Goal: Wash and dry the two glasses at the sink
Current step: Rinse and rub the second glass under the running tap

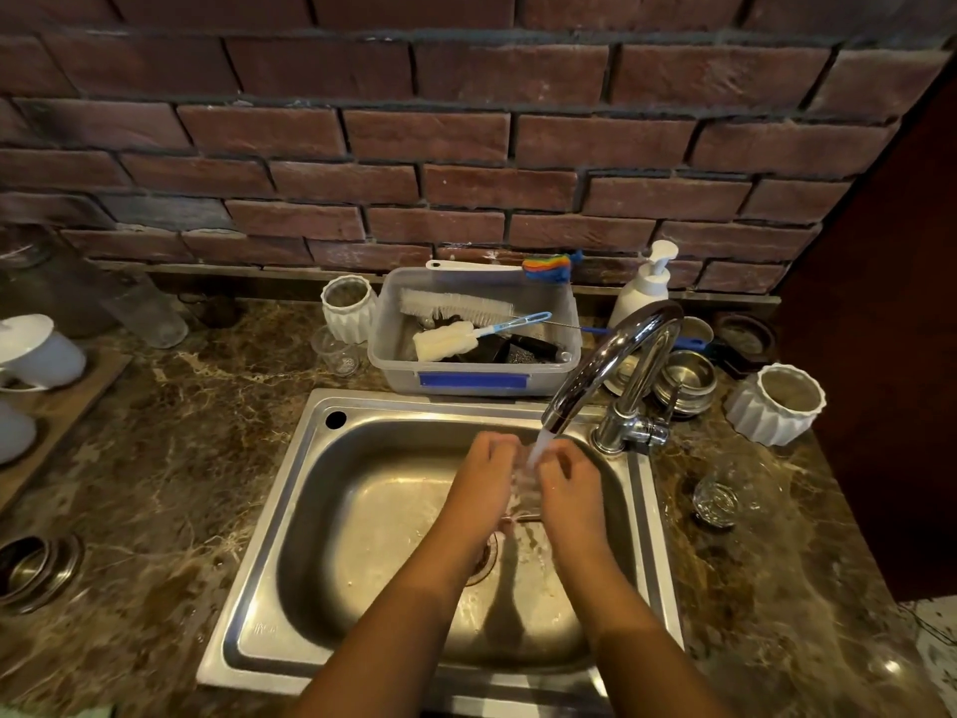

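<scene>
Over the steel sink (290, 515), both my hands hold a clear glass (524, 484) under water running from the chrome faucet (611, 365). My left hand (484, 476) grips its left side with curled fingers. My right hand (567, 484) grips its right side. The glass is mostly hidden between my hands and blurred by water. A second clear glass (717, 502) stands on the marble counter right of the sink, away from both hands.
A plastic tub (474, 380) of brushes sits behind the sink, a soap pump bottle (644, 287) beside it. White ribbed pots (774, 404) and steel bowls (683, 380) crowd the right counter. A small clear cup (336, 352) and white cups (36, 349) stand left.
</scene>
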Motion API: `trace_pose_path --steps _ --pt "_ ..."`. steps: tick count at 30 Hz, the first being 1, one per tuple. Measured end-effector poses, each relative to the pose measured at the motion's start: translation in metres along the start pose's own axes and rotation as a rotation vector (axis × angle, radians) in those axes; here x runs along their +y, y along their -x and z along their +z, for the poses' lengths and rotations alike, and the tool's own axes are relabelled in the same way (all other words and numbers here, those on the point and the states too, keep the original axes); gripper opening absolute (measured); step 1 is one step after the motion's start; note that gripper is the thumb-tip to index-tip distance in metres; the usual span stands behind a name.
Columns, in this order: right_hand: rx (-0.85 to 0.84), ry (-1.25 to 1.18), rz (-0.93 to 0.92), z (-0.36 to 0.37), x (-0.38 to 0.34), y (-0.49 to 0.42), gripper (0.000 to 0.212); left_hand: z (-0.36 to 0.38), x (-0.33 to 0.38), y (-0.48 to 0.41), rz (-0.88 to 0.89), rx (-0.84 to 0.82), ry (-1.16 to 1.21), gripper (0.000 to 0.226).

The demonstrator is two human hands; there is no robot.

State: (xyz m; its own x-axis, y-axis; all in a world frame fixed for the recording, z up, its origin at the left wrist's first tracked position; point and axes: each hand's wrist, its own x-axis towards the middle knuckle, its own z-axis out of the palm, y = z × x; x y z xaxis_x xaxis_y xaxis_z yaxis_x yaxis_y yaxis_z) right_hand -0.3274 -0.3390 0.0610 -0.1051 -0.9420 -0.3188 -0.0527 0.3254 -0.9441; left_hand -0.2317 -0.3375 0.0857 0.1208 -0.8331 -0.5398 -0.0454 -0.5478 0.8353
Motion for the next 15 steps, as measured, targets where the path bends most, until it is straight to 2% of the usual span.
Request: trace_pose_path --steps 2,3,5,8,11,13,15 --pt "0.019 0.146 -0.235 -0.003 0.001 0.004 0.009 -0.007 0.000 0.001 -0.222 -0.085 0.153 0.037" --pt "0.000 0.195 -0.309 -0.003 0.004 0.005 0.010 -0.011 -0.001 0.001 -0.275 -0.113 0.212 0.046" --pt "-0.047 0.236 -0.347 -0.002 0.006 0.005 0.014 -0.017 -0.004 0.001 -0.291 -0.117 0.284 0.053" --pt "-0.028 0.256 -0.319 0.001 -0.001 0.007 0.013 -0.014 -0.004 -0.001 -0.194 -0.033 0.270 0.044" --pt "-0.009 0.141 -0.093 0.004 -0.014 -0.001 0.013 -0.006 0.000 0.000 -0.010 0.059 0.087 0.028" --pt "-0.058 0.063 0.220 0.004 -0.021 -0.012 0.014 -0.003 -0.001 0.000 0.157 0.157 -0.074 0.016" --pt "-0.144 -0.076 0.477 0.000 -0.020 -0.017 0.022 -0.001 -0.003 0.005 0.303 0.182 -0.225 0.015"
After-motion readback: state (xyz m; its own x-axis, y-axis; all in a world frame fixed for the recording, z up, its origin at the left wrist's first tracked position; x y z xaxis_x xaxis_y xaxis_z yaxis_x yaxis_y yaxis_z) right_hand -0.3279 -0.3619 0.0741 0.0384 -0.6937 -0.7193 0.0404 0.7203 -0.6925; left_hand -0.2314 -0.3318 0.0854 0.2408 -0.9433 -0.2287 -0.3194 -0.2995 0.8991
